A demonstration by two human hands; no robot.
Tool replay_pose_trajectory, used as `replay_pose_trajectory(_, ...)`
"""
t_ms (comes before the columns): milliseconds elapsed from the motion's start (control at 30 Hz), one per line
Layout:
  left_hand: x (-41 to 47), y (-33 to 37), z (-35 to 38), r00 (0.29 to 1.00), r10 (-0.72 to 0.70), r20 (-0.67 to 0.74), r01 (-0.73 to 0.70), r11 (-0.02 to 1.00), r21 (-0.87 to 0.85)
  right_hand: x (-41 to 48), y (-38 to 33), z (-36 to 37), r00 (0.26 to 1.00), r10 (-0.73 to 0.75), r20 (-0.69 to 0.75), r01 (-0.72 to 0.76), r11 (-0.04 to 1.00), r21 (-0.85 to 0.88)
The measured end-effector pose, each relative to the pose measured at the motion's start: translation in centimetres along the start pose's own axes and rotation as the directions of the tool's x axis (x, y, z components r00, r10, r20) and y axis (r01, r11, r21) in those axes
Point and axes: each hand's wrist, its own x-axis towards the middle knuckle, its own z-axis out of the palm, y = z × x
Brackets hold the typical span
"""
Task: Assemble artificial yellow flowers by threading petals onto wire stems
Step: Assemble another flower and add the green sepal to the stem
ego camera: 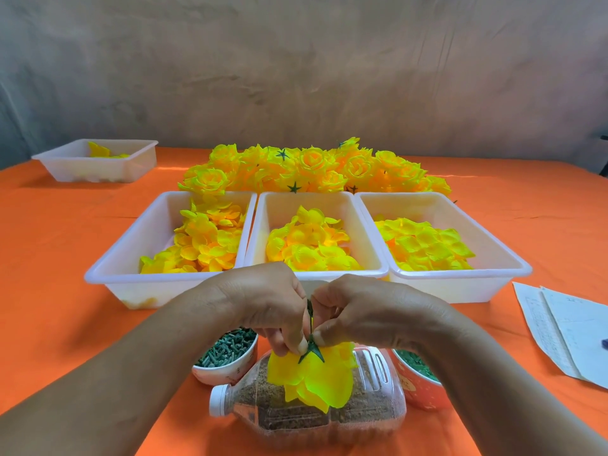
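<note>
- Flower (pixel 312 378) hangs head-down over bottle (pixel 371 409), near worktop front edge, so nothing slides off stem (pixel 310 315).
- I see L hand (pixel 263 304) & R hand (pixel 358 311) both pinching stem at calyx (pixel 312 351), prob. seating it.

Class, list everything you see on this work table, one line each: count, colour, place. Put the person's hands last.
petal trays: three, white, row mid-table, holding yellow petals
spare tray: one, white, far left
finished flowers: pile, yellow, behind the row
small bowl: one, white, left of bottle, green pieces inside
patterned bowl: one, orange, right of bottle
bottle: one, clear, white cap, lying nearest, brown fill
papers: several, white, right edge
tablecloth: one, orange, under everything
unfinished flower: one, yellow, above bottle
left hand: one, fingers pinching the flower's green stem
right hand: one, likewise pinching it
</note>
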Motion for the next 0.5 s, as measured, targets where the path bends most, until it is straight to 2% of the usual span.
replay_pose_trajectory(67,-0.2,-0.2,0.0,1.000,0.014,0.010,-0.014,0.999,-0.035,-0.1,0.1,0.1,1.000,-0.007,-0.008,0.007,1.000,0.012)
replay_pose_trajectory(233,-1.5,-1.7,-0.1,0.989,0.146,0.020,-0.140,0.971,-0.196,-1.4,1.2,0.7,0.997,-0.053,-0.061,0.064,0.977,0.201)
replay_pose_trajectory(367,-2.4,-3.5,-0.8,0.983,0.162,-0.090,-0.184,0.905,-0.383,-2.7,1.7,0.9,0.976,-0.107,-0.189,0.151,0.960,0.237)
replay_pose_trajectory(500,-3.0,-4.4,-0.6,0.978,0.148,-0.150,-0.199,0.881,-0.430,-3.6,1.2,1.1,0.948,-0.129,-0.290,0.193,0.959,0.206)
